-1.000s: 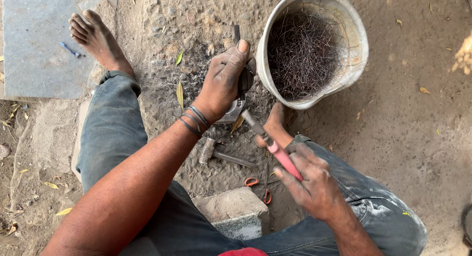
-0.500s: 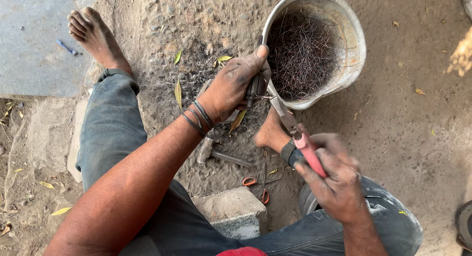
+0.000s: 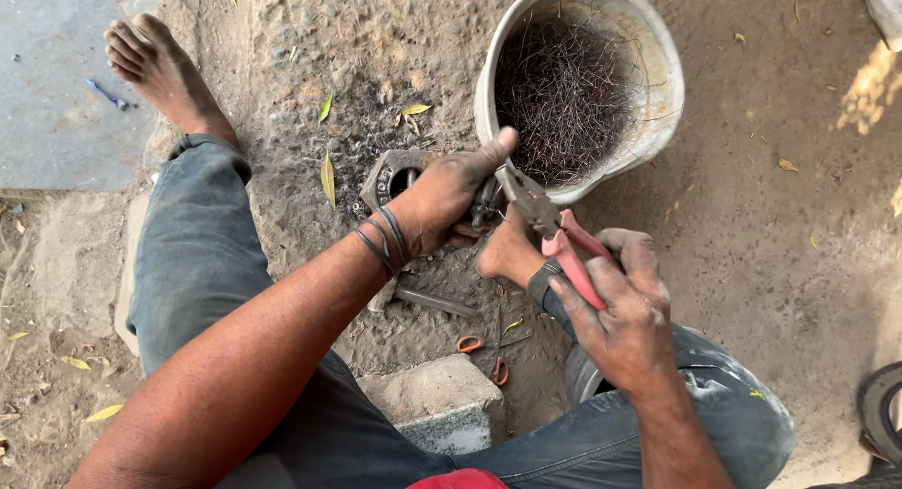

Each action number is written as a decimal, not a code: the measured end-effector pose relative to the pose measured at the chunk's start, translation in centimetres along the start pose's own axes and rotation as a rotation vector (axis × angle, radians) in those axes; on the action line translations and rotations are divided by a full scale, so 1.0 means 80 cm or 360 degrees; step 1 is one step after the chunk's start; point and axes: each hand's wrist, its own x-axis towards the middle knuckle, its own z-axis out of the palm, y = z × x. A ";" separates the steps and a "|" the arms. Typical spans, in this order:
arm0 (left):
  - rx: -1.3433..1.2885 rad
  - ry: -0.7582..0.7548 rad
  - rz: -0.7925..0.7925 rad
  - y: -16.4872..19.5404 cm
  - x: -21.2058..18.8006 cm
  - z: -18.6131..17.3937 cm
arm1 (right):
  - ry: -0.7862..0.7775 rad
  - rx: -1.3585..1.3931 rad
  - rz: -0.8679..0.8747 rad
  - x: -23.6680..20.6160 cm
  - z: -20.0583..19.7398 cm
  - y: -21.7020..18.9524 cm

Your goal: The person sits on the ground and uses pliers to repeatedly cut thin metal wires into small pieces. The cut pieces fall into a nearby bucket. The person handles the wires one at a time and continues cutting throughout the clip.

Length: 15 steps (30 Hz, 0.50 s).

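Ground: dusty dirt ground [image 3: 752, 263], person seated, legs spread.
Left hand: left hand [image 3: 449, 193] clenched on a dark metal part [image 3: 393, 176], steadying it at the bucket's near rim.
Right hand: right hand [image 3: 620, 306] gripping red-handled pliers [image 3: 554, 231], nose at the part.
Bucket: bucket [image 3: 658, 94] of wire scraps, within reach.
Spare: orange-handled cutters [image 3: 489, 353] by the concrete block [image 3: 437, 400].

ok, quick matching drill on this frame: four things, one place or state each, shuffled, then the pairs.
Things:
1. pliers
2. bucket
3. left hand
4. small scissors

Places or states:
A. lying on the dirt near the stone block
B. gripped by the right hand, pink handles
C. tilted, full of dark wire scraps
D. pressed on a dark metal part, thumb out toward the bucket rim

Pairs: 1-B, 2-C, 3-D, 4-A
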 end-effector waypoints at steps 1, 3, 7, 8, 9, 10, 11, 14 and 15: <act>-0.0061 0.0010 0.0029 -0.001 0.000 -0.001 | -0.0014 0.0050 0.0018 0.002 -0.001 0.004; -0.0180 0.0040 0.0092 0.002 -0.002 -0.008 | -0.0054 0.0117 0.0002 0.003 -0.004 0.008; -0.0365 -0.0048 0.0216 0.015 -0.010 -0.020 | -0.0130 0.0109 -0.0090 0.000 -0.005 0.012; -0.0323 0.0010 0.0236 0.017 -0.012 -0.021 | -0.0140 0.0090 -0.0094 0.000 -0.002 0.011; -0.0282 0.0065 0.0251 0.018 -0.014 -0.021 | -0.0103 0.0116 -0.0098 0.000 0.001 0.011; -0.0193 0.0077 0.0264 0.019 -0.015 -0.021 | -0.0071 0.0139 -0.0098 0.000 0.005 0.011; -0.0107 0.0087 0.0273 0.018 -0.017 -0.019 | -0.0043 0.0161 -0.0093 -0.001 0.007 0.010; 0.0086 0.0119 0.0254 0.016 -0.019 -0.015 | -0.0036 0.0065 -0.0128 0.002 0.007 0.010; 0.0140 0.0131 0.0242 0.016 -0.019 -0.014 | -0.0039 0.0045 -0.0139 0.003 0.008 0.009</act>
